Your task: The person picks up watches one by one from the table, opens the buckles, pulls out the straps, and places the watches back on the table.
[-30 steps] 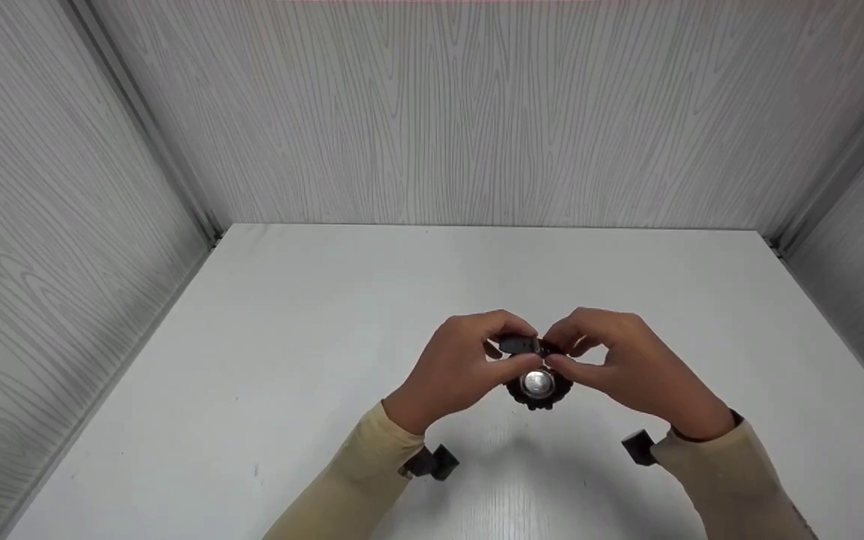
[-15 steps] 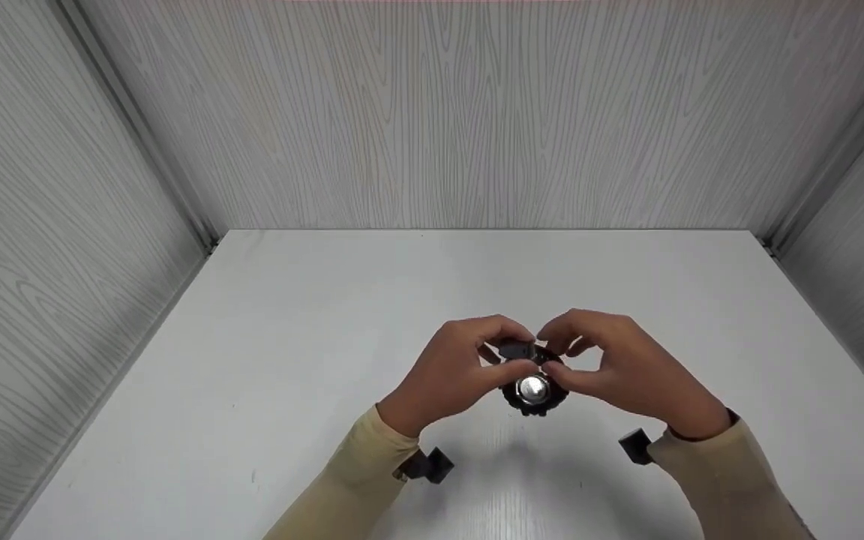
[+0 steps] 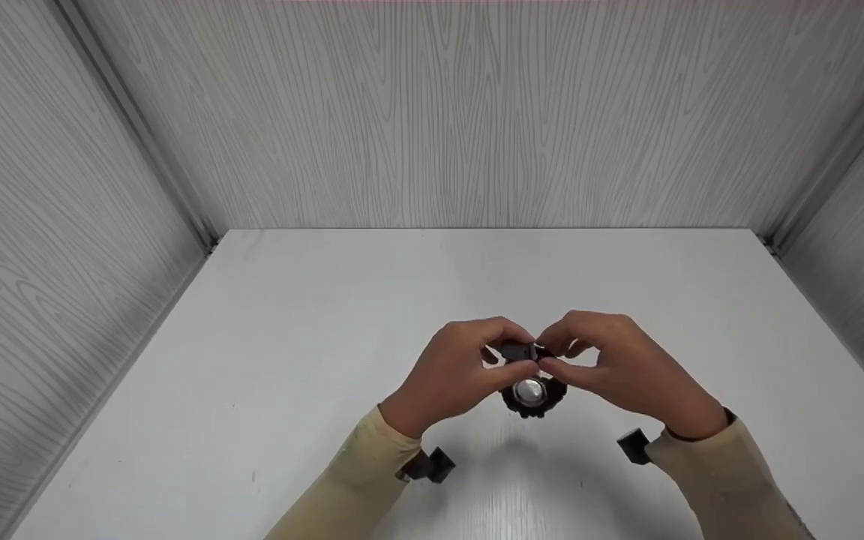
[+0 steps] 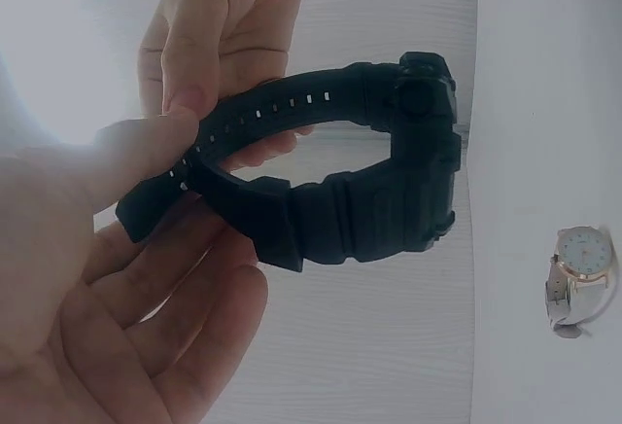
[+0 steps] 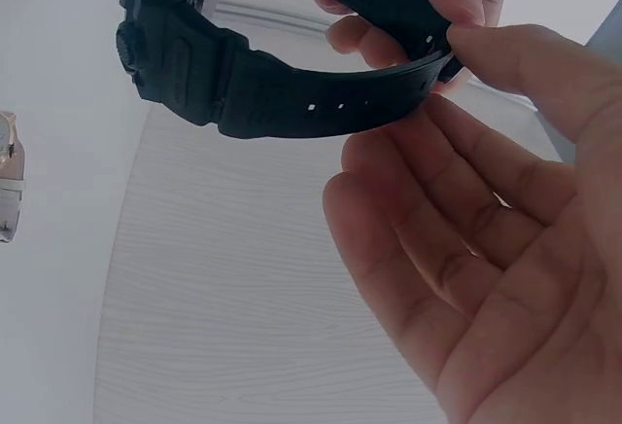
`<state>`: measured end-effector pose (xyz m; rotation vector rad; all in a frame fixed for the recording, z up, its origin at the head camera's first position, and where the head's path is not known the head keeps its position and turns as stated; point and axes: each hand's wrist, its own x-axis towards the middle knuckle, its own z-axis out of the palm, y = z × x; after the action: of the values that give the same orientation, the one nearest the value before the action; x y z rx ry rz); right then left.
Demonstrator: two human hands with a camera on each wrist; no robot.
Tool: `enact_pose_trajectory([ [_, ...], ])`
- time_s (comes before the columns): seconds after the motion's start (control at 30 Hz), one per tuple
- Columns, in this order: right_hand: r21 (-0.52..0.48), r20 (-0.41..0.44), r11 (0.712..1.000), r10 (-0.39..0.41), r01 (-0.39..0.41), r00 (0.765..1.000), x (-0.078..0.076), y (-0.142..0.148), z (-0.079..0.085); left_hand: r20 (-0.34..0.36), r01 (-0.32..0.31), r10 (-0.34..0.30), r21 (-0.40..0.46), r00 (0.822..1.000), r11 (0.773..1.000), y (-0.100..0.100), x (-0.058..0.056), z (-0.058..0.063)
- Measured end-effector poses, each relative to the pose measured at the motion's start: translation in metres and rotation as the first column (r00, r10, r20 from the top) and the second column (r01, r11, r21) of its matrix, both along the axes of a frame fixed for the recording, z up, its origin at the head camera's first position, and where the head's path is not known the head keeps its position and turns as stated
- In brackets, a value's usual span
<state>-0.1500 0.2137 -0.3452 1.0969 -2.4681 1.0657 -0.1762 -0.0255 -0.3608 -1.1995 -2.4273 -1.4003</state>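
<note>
Left hand (image 3: 456, 367), strap (image 4: 272, 99); wrist views: white watch (image 4: 583, 266)

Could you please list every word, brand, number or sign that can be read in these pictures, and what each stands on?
No text can be read with certainty.
On the black watch: no legible lettering; any marking on its silvery round plate is too small to read.
On the light-strapped watch: marks ring the dial, apparently numerals, too small and blurred to read.
</note>
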Motion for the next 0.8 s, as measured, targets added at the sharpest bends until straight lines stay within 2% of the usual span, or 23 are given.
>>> enact_pose_trajectory([
  [0.2, 0.017, -0.009, 1.000, 0.005, -0.005, 1.000, -0.0008, -0.0001, -0.0001, 0.052, 0.027, -0.029, 0.033, 0.998, 0.999, -0.0017, 0.0002, 0.0019],
  [0.4, 0.054, -0.026, 0.998, -0.015, 0.017, 1.000, -0.0009, 0.0023, -0.0001, 0.081, 0.017, -0.020, 0.041, 0.996, 0.999, -0.0049, 0.0002, 0.0046],
  [0.57, 0.066, -0.044, 0.997, -0.030, 0.033, 0.999, -0.0020, 0.0027, -0.0016, 0.081, 0.013, -0.015, 0.028, 0.997, 1.000, -0.0049, -0.0003, 0.0042],
  [0.8, 0.036, -0.095, 0.999, -0.005, 0.009, 0.995, -0.0025, 0.0017, -0.0005, 0.064, 0.015, -0.016, 0.016, 0.998, 1.000, -0.0038, -0.0016, 0.0042],
])
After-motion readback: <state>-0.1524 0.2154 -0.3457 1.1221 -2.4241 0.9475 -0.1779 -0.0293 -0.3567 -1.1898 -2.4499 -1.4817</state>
